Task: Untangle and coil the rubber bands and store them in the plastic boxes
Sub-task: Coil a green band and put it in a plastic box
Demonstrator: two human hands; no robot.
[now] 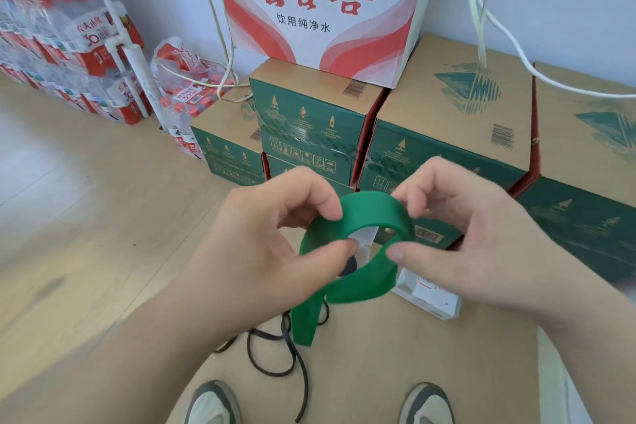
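A wide green rubber band [364,272] is bent into a loop in mid-air at the centre of the head view, its loose end hanging down. My left hand [275,244] pinches the loop's left side between thumb and fingers. My right hand [461,237] pinches its right side the same way. Below the hands a thin black rubber band [292,354] lies tangled on a brown cardboard surface [413,372]. A clear plastic box [430,299] with a white label sits just under my right hand, partly hidden by the band.
Green and brown cartons [447,134] are stacked ahead, with a white and red carton [320,10] on top. Packs of bottled water [69,45] stand at the left on the wooden floor. White cables [509,41] hang at the right. My shoes [213,403] show at the bottom.
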